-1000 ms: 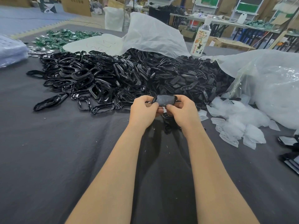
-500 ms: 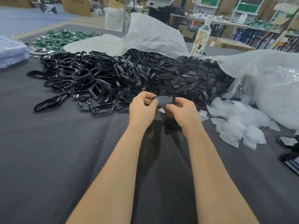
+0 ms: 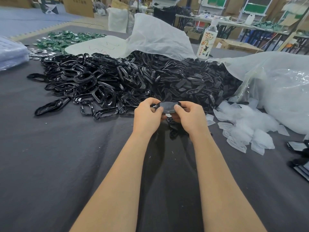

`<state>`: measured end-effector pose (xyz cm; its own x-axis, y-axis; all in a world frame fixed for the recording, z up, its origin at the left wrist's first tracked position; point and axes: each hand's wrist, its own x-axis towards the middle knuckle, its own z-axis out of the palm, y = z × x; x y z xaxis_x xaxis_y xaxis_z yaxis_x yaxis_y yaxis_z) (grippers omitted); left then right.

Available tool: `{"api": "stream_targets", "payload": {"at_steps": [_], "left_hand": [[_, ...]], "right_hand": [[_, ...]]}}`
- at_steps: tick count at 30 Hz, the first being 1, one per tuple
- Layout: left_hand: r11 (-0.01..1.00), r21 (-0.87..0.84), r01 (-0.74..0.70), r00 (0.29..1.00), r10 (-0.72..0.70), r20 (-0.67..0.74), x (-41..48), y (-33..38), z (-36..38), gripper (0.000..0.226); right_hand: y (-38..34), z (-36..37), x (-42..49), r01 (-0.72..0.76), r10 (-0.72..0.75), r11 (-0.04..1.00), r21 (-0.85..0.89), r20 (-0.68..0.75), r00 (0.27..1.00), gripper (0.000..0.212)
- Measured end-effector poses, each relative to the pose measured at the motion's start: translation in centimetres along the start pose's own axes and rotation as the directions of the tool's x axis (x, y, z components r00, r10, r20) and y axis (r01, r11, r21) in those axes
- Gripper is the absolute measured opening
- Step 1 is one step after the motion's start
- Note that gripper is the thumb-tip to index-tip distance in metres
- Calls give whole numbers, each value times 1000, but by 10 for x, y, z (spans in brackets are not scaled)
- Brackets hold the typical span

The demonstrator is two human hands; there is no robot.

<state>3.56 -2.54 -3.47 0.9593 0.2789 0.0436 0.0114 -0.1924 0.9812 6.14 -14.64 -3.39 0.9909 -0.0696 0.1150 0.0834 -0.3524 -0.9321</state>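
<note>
Both hands meet just above the dark cloth-covered table (image 3: 66, 164), at the near edge of a big heap of black plastic frames and flat parts (image 3: 133, 81). My left hand (image 3: 147, 114) and my right hand (image 3: 190, 116) pinch one small black oval part (image 3: 168, 107) between them, thumbs on its top face. The part's underside and my fingertips beneath it are hidden. A few loose black pieces (image 3: 173, 131) lie on the cloth under my hands.
A pile of small clear plastic bags (image 3: 247, 129) lies to the right, beside a large translucent sack (image 3: 275, 91). A drink bottle (image 3: 207, 41) stands behind the heap. Green circuit boards (image 3: 65, 39) lie far left. Dark flat items (image 3: 299, 148) sit at the right edge.
The black part has turned in my fingers, its broad glossy face now tilted up toward me. My thumbs have shifted on it. Both hands stay in the same spot.
</note>
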Motion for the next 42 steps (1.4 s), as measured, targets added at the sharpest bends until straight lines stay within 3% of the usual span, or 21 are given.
{"api": "stream_targets", "payload": {"at_steps": [7, 13, 18, 29, 35, 42], "left_hand": [[999, 33, -43, 998, 42, 38, -3, 3, 1, 24], [995, 31, -90, 991, 87, 99, -7, 6, 3, 24], [994, 1, -106, 985, 104, 136, -8, 8, 3, 22], [995, -102, -14, 992, 26, 122, -4, 5, 4, 16], [994, -111, -13, 993, 26, 113, -1, 3, 3, 22], [995, -98, -13, 996, 21, 88, -3, 5, 3, 22]], "right_hand": [[-1, 3, 0, 30, -39, 996, -82, -105, 994, 12], [-3, 4, 1, -110, 123, 965, 239, -41, 992, 12], [-3, 3, 1, -122, 127, 930, 347, 8, 992, 10], [-5, 0, 4, -127, 145, 915, 383, -18, 989, 22], [-3, -2, 3, -43, 70, 965, 258, -97, 993, 23], [-6, -3, 3, -175, 187, 895, 410, 12, 982, 17]]}}
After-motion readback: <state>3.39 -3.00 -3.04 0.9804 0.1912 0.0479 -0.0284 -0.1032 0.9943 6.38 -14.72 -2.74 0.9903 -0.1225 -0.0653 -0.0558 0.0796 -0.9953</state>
